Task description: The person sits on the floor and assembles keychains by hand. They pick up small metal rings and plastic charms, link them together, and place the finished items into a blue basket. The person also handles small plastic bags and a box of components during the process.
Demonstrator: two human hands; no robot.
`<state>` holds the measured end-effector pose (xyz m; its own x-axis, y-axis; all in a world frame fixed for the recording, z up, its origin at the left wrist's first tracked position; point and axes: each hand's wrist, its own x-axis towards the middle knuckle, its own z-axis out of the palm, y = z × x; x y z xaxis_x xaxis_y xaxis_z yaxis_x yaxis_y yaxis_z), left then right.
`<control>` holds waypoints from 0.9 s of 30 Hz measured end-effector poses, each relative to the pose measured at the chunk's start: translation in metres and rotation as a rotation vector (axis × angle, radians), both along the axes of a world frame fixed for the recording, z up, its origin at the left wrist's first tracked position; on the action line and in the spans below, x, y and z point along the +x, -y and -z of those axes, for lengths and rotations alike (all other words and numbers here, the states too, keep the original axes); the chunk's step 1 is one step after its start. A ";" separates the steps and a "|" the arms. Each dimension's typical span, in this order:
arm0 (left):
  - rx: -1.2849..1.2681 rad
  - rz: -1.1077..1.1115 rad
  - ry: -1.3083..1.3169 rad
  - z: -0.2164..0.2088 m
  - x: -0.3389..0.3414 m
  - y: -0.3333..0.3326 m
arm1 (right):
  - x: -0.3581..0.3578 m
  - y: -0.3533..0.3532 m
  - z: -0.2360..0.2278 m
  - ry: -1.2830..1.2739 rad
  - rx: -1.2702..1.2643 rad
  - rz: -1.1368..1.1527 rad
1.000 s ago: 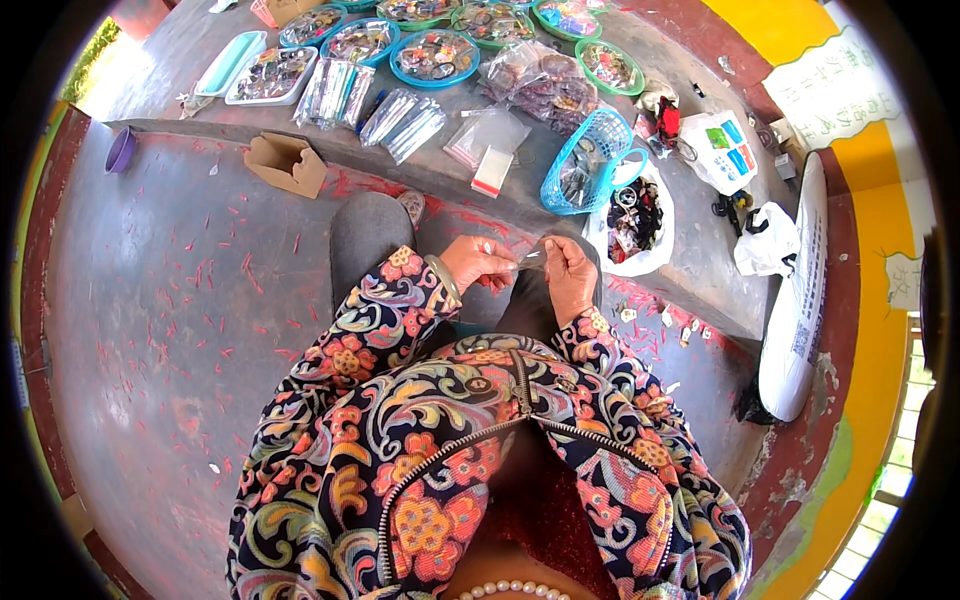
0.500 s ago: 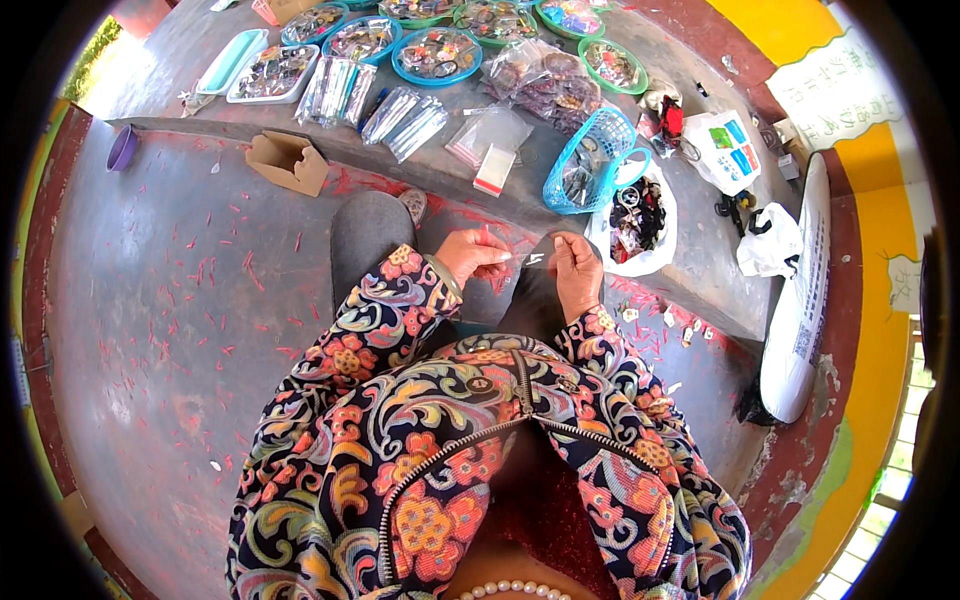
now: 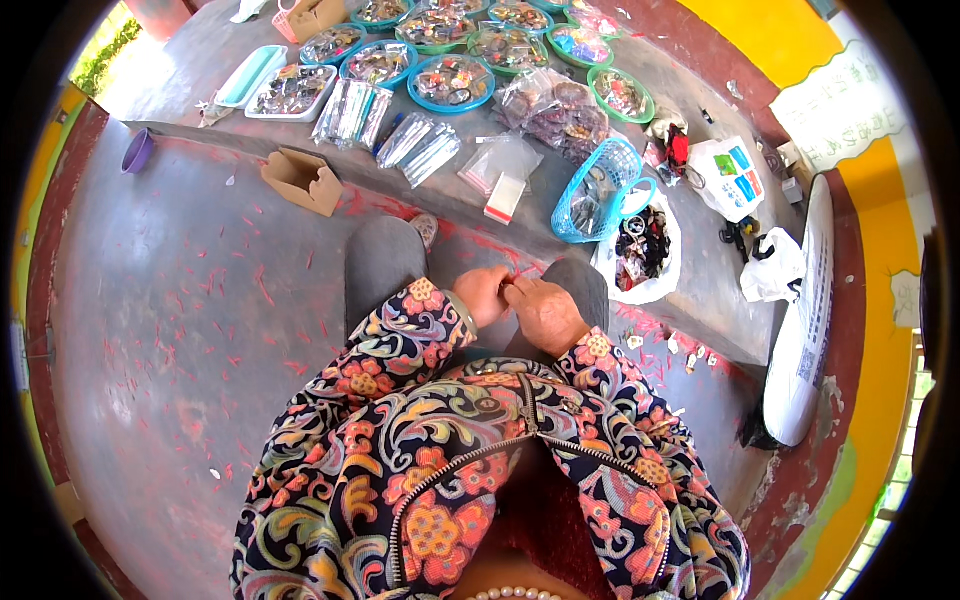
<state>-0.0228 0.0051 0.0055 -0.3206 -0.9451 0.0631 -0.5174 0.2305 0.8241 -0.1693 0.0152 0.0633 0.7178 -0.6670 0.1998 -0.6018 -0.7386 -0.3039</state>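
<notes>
Over my lap, my left hand (image 3: 482,296) and my right hand (image 3: 546,314) meet at the fingertips. Both are closed, with fingers bent and thumbs pressed inward. Whatever they pinch is small and mostly covered by the fingers, so its kind cannot be made out. Just beyond my hands, on the raised concrete ledge, lie clear plastic bags (image 3: 497,160) with a red-and-white card packet (image 3: 506,198) on top. A blue plastic basket (image 3: 583,213) leans to the right of these, beside a white bag (image 3: 642,291) of dark and reddish small pieces.
Round trays (image 3: 451,104) of small packaged goods crowd the ledge's far part, near bundles of clear-wrapped sticks (image 3: 421,150). An open cardboard box (image 3: 301,181) and a purple bowl (image 3: 138,152) stand on the floor at left. A white sack (image 3: 800,340) lies along the right wall.
My hands have come together and slightly lower. The small clear piece with white marks that was stretched between my fingers is now hidden. The whole view has shifted a little.
</notes>
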 end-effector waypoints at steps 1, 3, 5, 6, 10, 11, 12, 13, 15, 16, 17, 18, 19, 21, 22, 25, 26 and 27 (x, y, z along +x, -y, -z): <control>0.018 -0.006 -0.012 -0.002 0.000 0.000 | -0.002 0.001 0.004 -0.017 -0.007 0.020; 0.120 -0.025 -0.014 -0.014 0.001 -0.001 | -0.004 0.000 0.005 -0.069 0.000 0.057; 0.001 0.005 0.021 -0.012 0.002 -0.001 | -0.004 -0.002 0.004 -0.139 0.029 0.091; -0.057 0.018 0.039 -0.009 0.003 0.000 | -0.005 -0.001 0.006 -0.178 0.026 0.081; -0.127 0.029 0.014 0.002 0.005 0.003 | 0.000 -0.001 0.006 -0.371 0.084 0.065; -0.146 0.031 0.005 0.007 0.005 0.004 | 0.002 -0.002 0.004 -0.428 0.116 0.067; -0.165 0.035 -0.006 0.009 0.004 0.005 | 0.003 -0.004 0.004 -0.427 0.110 0.093; -0.165 0.045 -0.031 0.011 0.004 0.005 | 0.003 -0.006 0.004 -0.425 0.105 0.118; -0.166 0.066 -0.081 0.012 0.005 0.006 | 0.003 -0.008 0.008 -0.420 0.098 0.149; -0.052 0.074 -0.112 0.010 0.004 0.006 | 0.001 -0.008 0.014 -0.418 0.097 0.154; 0.062 0.082 -0.144 0.007 0.002 0.005 | -0.002 -0.007 0.020 -0.415 0.097 0.160; 0.175 0.084 -0.173 0.005 0.003 0.004 | -0.004 -0.005 0.023 -0.370 0.133 0.212; 0.434 0.094 -0.353 0.010 0.004 0.006 | -0.007 -0.003 0.025 -0.324 0.171 0.264; 0.299 0.011 -0.414 0.007 0.008 0.007 | -0.011 0.003 0.028 -0.015 0.039 0.338; 0.232 -0.027 -0.443 0.003 0.010 0.008 | -0.016 0.005 0.024 0.218 0.310 0.509; 0.366 -0.166 -0.572 0.000 0.015 0.011 | -0.032 0.008 0.014 0.941 0.966 0.874; 0.455 -0.219 -0.628 0.002 0.015 0.012 | -0.032 0.009 0.013 0.972 1.002 0.867; 0.753 -0.178 -0.728 -0.007 0.015 0.010 | -0.034 0.007 0.014 1.006 1.029 0.879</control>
<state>-0.0081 -0.0051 0.0125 -0.2945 -0.8501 -0.4366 0.1820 -0.4984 0.8476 -0.2035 0.0083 0.0495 -0.0481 -0.9027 -0.4276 0.0251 0.4269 -0.9040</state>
